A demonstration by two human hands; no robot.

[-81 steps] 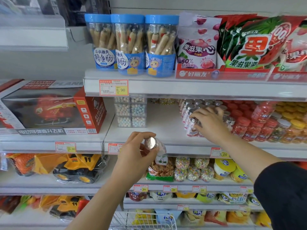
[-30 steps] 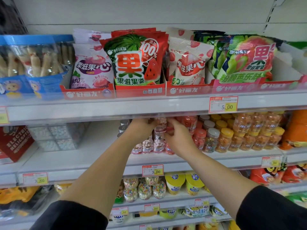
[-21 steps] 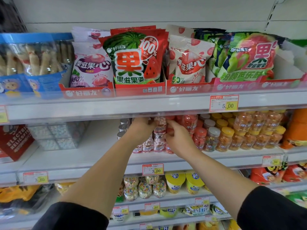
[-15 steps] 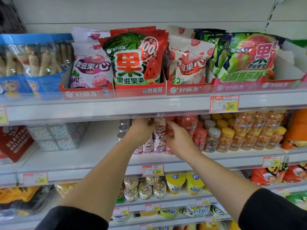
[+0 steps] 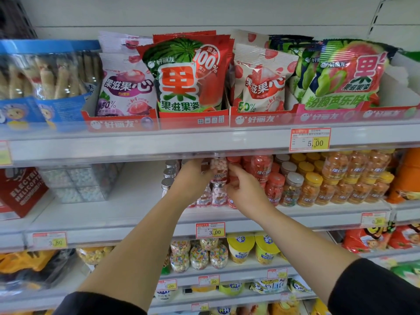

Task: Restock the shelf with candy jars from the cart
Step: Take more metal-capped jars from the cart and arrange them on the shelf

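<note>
Both of my hands reach into the middle shelf [image 5: 141,214]. A small clear candy jar [image 5: 218,167] with pink and white sweets stands stacked on a lower jar [image 5: 218,194] of the same kind. My left hand [image 5: 193,176] touches its left side and my right hand [image 5: 244,187] wraps its right side. More silver-capped jars [image 5: 169,171] stand behind my left hand. How firmly either hand grips the upper jar is partly hidden by the shelf edge above.
Red-capped and yellow-capped jars [image 5: 311,187] crowd the shelf to the right. Clear bead boxes [image 5: 77,185] and a red toy box [image 5: 20,189] sit to the left. Snack bags [image 5: 186,76] fill the shelf above, whose edge [image 5: 204,142] hangs low over the jars.
My left hand brought a jar up from below to the middle shelf, and both hands now hold it stacked on the front row. Over the last second they barely moved.
</note>
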